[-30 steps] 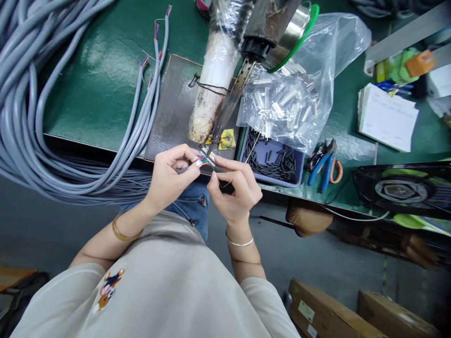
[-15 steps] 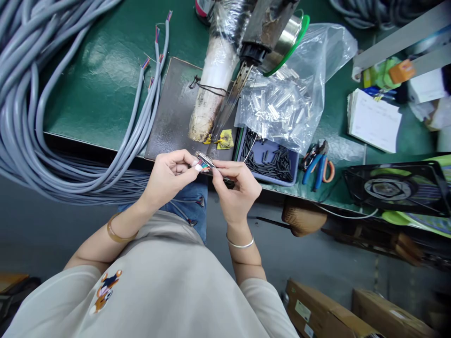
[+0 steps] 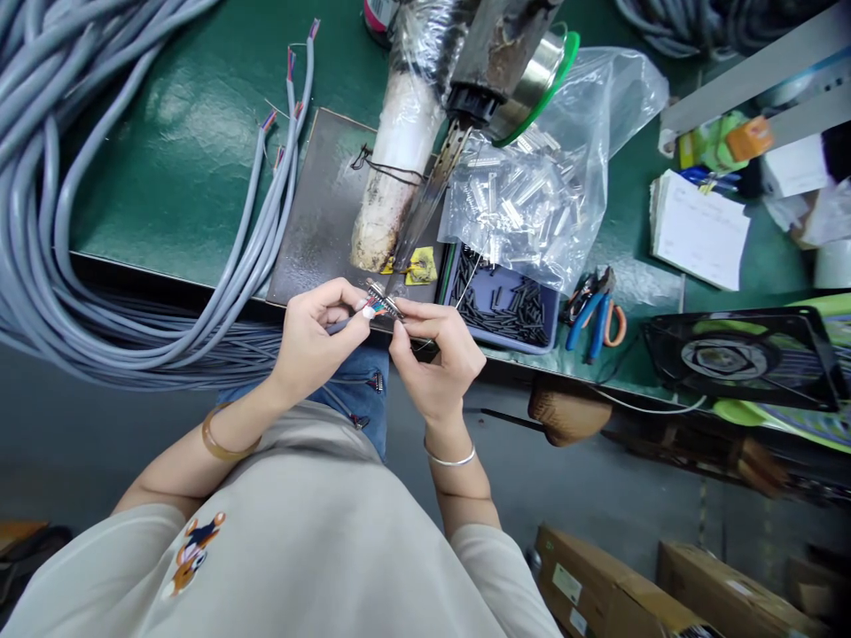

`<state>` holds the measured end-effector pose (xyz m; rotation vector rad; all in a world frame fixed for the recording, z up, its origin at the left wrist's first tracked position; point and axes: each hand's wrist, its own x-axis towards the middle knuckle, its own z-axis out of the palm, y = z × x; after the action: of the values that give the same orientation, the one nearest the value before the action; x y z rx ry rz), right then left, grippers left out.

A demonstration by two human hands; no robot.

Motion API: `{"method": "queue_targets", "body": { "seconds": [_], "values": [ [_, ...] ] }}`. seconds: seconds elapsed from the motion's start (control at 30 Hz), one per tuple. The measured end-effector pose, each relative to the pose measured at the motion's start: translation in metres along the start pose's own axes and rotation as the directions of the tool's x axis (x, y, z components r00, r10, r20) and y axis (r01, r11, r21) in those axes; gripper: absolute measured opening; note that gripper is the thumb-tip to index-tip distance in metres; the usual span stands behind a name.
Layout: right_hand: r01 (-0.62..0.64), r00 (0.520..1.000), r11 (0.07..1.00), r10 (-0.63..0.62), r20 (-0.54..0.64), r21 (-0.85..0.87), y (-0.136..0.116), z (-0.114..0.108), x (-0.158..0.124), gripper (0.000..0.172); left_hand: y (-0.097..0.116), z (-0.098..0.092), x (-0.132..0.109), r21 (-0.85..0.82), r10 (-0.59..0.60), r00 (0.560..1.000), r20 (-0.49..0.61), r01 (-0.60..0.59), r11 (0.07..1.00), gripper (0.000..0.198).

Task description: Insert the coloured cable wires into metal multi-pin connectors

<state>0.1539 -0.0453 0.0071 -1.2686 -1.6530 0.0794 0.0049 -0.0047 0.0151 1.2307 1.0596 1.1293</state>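
My left hand (image 3: pixel 320 332) pinches the end of a grey cable whose coloured wires meet a small metal connector (image 3: pixel 384 299). At the connector's right end, the thumb and fingers of my right hand (image 3: pixel 440 350) are closed on it. Just above the connector is the tip of a soldering iron (image 3: pixel 432 190), slanting down beside a white wrapped tube (image 3: pixel 392 151). A yellow sponge piece (image 3: pixel 420 266) lies under the iron on a dark plate (image 3: pixel 319 204). Solder wire comes down from a green-rimmed spool (image 3: pixel 568 75) toward my right hand.
Thick grey cables (image 3: pixel 50 221) loop over the bench at left. Right of the plate sit a purple tray (image 3: pixel 549 323) of black sleeves, a clear bag (image 3: pixel 598 115) of connectors, pliers (image 3: pixel 591 319), paper pads (image 3: pixel 698 230) and a black fan (image 3: pixel 737 354). Cardboard boxes (image 3: pixel 598 576) stand below.
The whole view has shifted slightly. My right thumb has moved a little at the connector, and more of the coloured wires shows. Both hands keep hold.
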Motion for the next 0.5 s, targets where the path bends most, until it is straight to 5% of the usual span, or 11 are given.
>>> {"method": "queue_targets", "body": {
  "seconds": [0.5],
  "values": [
    [0.008,1.000,1.000,-0.009,0.011,0.010,0.0034,0.0003,0.0007,0.019,-0.0034,0.0023,0.0001,0.001,0.000,1.000,-0.014,0.000,1.000,0.007]
  ]
}}
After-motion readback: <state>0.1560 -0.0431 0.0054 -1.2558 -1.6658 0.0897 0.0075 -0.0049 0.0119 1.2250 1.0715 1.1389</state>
